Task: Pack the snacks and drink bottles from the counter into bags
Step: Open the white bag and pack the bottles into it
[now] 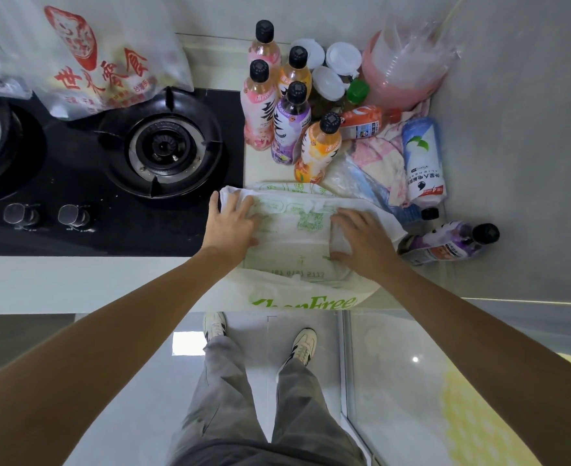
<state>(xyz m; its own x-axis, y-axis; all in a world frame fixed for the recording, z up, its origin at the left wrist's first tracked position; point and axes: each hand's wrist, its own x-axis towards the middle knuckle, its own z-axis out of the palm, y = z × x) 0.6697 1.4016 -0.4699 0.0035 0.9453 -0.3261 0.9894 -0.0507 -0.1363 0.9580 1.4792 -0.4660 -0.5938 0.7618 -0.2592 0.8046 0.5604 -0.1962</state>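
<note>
White thin plastic, green print: bag (pixel 297 237) lies flat at the tabletop (pixel 75 284) near edge, overhanging slightly. Left hand (pixel 232 227) and right hand (pixel 361 245) rest on it, each grip spread flat, pinching nothing. Judgement: find the mouth and open it away from the edge. Beyond the hands, standing bottles (pixel 290 119) crowd close; a purple bottle (pixel 445 243) lies right. Stove (pixel 109 169) lies left.

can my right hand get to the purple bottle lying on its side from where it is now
Probably yes. The right hand rests on the white bag, and the purple bottle lies on the counter just to its right, with nothing between them.
</note>
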